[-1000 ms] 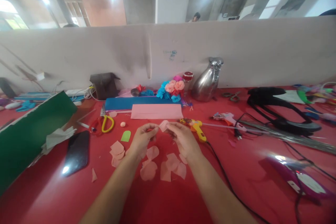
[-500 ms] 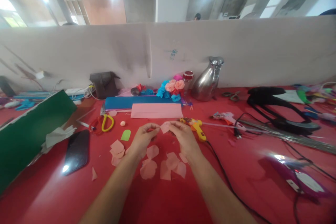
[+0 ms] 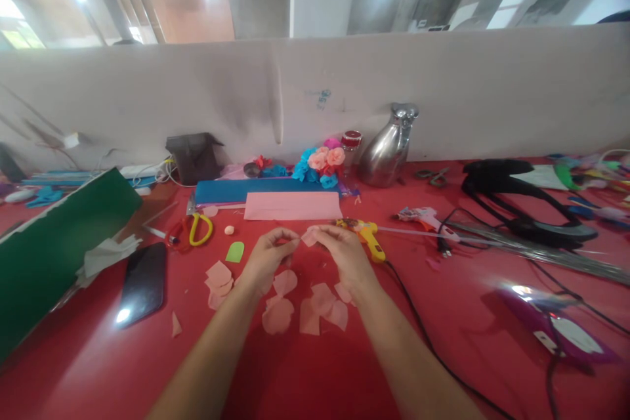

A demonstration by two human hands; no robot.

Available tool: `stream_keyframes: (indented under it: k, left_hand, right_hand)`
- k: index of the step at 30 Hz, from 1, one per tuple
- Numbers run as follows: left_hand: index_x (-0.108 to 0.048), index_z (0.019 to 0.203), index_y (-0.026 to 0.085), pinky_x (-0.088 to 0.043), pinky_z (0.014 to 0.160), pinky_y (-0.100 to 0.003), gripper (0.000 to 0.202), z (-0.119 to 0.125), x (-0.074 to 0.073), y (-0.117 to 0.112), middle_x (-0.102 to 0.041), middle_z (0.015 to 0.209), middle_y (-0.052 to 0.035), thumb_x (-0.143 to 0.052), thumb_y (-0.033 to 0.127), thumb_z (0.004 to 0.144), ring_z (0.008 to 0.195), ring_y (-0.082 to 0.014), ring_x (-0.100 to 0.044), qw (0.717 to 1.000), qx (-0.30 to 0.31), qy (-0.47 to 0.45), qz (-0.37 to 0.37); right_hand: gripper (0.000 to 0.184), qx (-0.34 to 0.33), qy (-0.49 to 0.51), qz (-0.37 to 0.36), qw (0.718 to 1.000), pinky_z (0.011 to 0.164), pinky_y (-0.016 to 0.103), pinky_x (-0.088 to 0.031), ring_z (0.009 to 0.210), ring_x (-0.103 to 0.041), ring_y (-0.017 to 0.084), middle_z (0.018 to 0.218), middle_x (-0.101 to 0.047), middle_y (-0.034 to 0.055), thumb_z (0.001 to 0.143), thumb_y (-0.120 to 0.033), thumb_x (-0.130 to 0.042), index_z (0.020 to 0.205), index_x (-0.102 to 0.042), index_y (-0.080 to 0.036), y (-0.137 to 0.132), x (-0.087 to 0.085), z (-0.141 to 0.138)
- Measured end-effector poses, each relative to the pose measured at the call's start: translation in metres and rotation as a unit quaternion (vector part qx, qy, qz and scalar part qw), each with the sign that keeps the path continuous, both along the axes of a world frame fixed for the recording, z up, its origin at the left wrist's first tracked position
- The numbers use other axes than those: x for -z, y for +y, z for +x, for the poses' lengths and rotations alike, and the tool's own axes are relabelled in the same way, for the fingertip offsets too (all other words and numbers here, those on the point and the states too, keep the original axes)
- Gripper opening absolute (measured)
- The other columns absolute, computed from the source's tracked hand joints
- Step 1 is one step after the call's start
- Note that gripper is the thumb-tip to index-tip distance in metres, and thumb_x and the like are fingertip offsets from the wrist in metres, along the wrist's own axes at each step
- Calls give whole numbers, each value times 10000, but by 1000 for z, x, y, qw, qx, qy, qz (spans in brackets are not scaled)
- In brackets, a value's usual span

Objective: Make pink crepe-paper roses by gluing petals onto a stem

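Between my two hands is a small pink paper petal (image 3: pixel 309 237), held above the red table. My right hand (image 3: pixel 342 252) pinches its right side with thumb and fingers. At its left edge, my left hand (image 3: pixel 270 256) has thumb and forefinger pressed together on the petal. Loose pink petals lie under and around my wrists: a left pile (image 3: pixel 219 282), a middle pile (image 3: pixel 278 315) and a right pile (image 3: pixel 322 308). A green rounded template (image 3: pixel 235 252) and a small pale ball (image 3: pixel 229 230) rest left of my left hand. Just beyond my right hand lies a yellow glue gun (image 3: pixel 371 241).
Yellow-handled scissors (image 3: pixel 201 230), a phone (image 3: pixel 144 282) and a green board (image 3: pixel 63 249) are on the left. Behind my hands are folded pink paper (image 3: pixel 293 206), paper flowers (image 3: pixel 325 161) and a steel jug (image 3: pixel 388 147). A second glue gun (image 3: pixel 428 220) and cords lie right.
My hands stay in nearly the same place, and the petal between them looks slightly more folded or turned. The whole view has shifted slightly.
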State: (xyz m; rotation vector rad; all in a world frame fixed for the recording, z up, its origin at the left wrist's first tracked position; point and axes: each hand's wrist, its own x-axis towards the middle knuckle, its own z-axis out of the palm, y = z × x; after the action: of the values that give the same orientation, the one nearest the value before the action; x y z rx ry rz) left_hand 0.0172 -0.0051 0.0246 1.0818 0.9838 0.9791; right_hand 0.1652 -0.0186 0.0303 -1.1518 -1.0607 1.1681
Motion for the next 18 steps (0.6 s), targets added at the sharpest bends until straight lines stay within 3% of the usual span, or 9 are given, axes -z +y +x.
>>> stream_keyframes:
  k: [4,9,18]
  left_hand:
    - [-612,831,144,-271,457,-197,269,-3,-4,0,-459,558,38,-669,325,642,450,-48,-371,1000,22,9,-18]
    - [-626,803,142,-283,471,-204,262,-6,-5,1,-470,576,35,-677,329,627,454,-46,-383,1000,-4,11,-16]
    - [-675,901,134,-276,487,-217,326,-6,0,3,-453,525,32,-674,331,641,472,-58,-355,1000,14,19,-15]
  right_hand:
    - [172,7,10,0,1000,781,308,-438,723,-617,172,681,-688,24,703,-305,-612,595,-677,-188,3,1,1]
    - [126,22,37,-13,999,740,307,-457,699,-625,175,685,-694,13,684,-302,-627,666,-707,-207,3,0,0]
    - [211,-9,4,-4,1000,777,309,-459,754,-626,186,743,-701,34,722,-363,-600,636,-687,-191,-5,-7,-3]
